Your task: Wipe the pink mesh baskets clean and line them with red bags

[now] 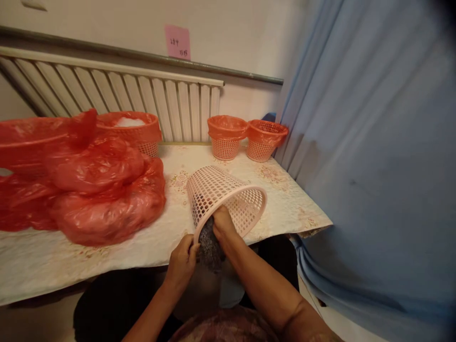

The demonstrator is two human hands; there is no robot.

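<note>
Though blurry, handwritten note above basket

We see pale pink on the round perforated plastic basket, its wall patterned with rows of holes. The soft-looking bundle of dark grey material carries paler grey speckles. We find faded pinkish-tan floral clusters scattered over the off-white tablecloth. The crumpled plastic bags are translucent red, and we note orange-red on the thin plastic liners of two salmon-pink lattice baskets. We also see a cream ribbed radiator, a pink paper square with dark handwriting, and a plain light blue fabric curtain.
</note>
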